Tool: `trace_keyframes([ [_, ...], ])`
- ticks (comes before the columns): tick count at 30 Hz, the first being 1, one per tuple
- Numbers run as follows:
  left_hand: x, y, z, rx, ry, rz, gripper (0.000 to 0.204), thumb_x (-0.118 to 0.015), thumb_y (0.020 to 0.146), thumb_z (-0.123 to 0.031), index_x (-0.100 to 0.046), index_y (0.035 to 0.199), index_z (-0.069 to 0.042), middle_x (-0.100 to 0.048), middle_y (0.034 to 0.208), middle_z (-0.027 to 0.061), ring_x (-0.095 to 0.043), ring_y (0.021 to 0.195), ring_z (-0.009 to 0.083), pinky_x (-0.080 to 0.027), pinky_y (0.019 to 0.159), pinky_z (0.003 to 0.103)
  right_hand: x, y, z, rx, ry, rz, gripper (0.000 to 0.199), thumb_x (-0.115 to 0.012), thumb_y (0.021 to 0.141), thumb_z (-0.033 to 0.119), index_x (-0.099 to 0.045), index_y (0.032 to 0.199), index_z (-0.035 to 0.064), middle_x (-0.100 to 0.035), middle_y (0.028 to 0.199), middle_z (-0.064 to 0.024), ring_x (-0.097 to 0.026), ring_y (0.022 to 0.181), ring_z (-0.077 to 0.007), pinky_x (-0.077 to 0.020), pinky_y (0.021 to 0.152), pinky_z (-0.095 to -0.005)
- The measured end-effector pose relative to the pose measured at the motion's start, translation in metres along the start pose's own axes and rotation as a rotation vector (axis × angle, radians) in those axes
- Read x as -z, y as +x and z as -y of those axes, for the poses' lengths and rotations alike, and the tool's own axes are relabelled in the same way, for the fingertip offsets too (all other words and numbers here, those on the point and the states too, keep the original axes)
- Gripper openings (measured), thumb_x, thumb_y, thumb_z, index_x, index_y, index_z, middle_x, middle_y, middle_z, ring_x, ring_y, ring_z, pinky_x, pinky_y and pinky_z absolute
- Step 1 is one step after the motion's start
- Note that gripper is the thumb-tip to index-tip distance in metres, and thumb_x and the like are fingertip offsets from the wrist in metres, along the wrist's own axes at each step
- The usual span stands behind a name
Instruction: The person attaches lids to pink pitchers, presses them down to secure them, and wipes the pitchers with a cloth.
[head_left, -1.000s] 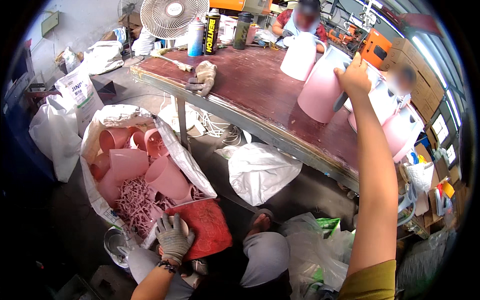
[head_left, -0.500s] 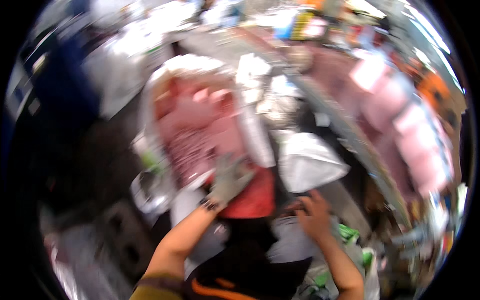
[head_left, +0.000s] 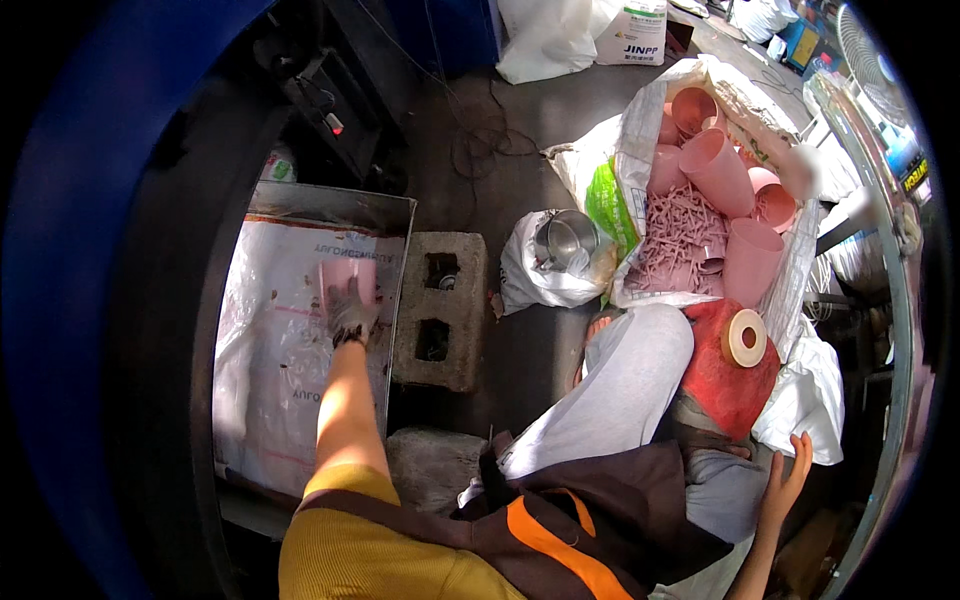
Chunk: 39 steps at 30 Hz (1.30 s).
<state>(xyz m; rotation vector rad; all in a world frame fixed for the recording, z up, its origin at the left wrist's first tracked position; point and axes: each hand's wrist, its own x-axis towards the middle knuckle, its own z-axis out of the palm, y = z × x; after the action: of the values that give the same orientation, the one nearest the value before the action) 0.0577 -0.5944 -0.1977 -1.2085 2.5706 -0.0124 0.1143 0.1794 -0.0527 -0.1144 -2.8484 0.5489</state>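
L hand (head_left: 352, 312) w/ pink cup (head_left: 365, 274), at plastic-lined box (head_left: 335, 206).

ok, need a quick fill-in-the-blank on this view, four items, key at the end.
1. A grey ____ covers the fingers of the left hand.
2. The cup-like piece at that hand is coloured ____.
3. The concrete block shows ____ square holes.
4. The cream ring lies on fabric coloured ____.

Missing words: glove; pink; two; red.
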Motion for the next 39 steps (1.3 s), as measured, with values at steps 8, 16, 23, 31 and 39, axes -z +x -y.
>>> trace_keyframes([
  [8, 0.025, 0.069, 0.008, -0.001, -0.067, 0.014, 0.078, -0.064, 0.084, -0.039, -0.026, 0.15, -0.019, -0.039, 0.146, 0.0231, -0.051, 0.124, 0.0386, -0.043, 0.102, 0.048, 0.009, 0.001, 0.021, -0.018, -0.035, 0.072, 0.036, -0.057, 0.09, 0.005, -0.052, 0.125, 0.0, -0.047, 0.138, -0.0176, -0.044, 0.129, -0.0324, -0.0324, 0.108, -0.0388],
  [16, -0.053, 0.102, 0.058, -0.077, -0.425, -0.064, 0.052, -0.06, 0.083, -0.04, -0.061, 0.118, -0.001, -0.064, 0.114, 0.0238, -0.061, 0.104, 0.042, -0.048, 0.089, 0.044, 0.015, -0.021, 0.041, -0.127, -0.049, 0.051, 0.036, -0.061, 0.087, 0.004, -0.054, 0.122, 0.0028, -0.046, 0.139, -0.0159, -0.047, 0.127, -0.0311, -0.038, 0.104, -0.0378],
  [23, -0.185, 0.051, 0.061, 0.335, -0.891, 0.152, 0.049, -0.052, 0.089, -0.037, -0.057, 0.123, -0.002, -0.059, 0.123, 0.0202, -0.056, 0.11, 0.0367, -0.044, 0.092, 0.044, 0.012, -0.033, 0.029, -0.152, -0.019, 0.044, 0.035, -0.061, 0.087, 0.004, -0.056, 0.121, 0.0033, -0.048, 0.137, -0.0152, -0.049, 0.124, -0.0302, -0.0432, 0.097, -0.037],
  [31, -0.149, 0.129, 0.096, 0.085, -0.681, 0.017, 0.042, -0.053, 0.092, -0.029, -0.052, 0.129, -0.008, -0.058, 0.121, 0.0126, -0.054, 0.107, 0.0302, -0.044, 0.091, 0.045, -0.006, 0.0, 0.055, 0.047, 0.051, -0.021, 0.035, -0.063, 0.083, 0.002, -0.057, 0.117, 0.0027, -0.051, 0.133, -0.016, -0.054, 0.117, -0.0306, -0.044, 0.095, -0.037],
  [39, -0.118, 0.113, 0.017, 0.489, -1.946, 0.337, 0.075, -0.066, 0.083, -0.037, -0.035, 0.144, -0.007, -0.046, 0.14, 0.0123, -0.044, 0.126, 0.0313, -0.039, 0.103, 0.045, 0.014, -0.037, 0.039, -0.08, 0.026, -0.061, 0.032, -0.063, 0.081, 0.001, -0.059, 0.113, 0.0029, -0.053, 0.13, -0.0156, -0.057, 0.111, -0.0301, -0.0459, 0.092, -0.0372],
])
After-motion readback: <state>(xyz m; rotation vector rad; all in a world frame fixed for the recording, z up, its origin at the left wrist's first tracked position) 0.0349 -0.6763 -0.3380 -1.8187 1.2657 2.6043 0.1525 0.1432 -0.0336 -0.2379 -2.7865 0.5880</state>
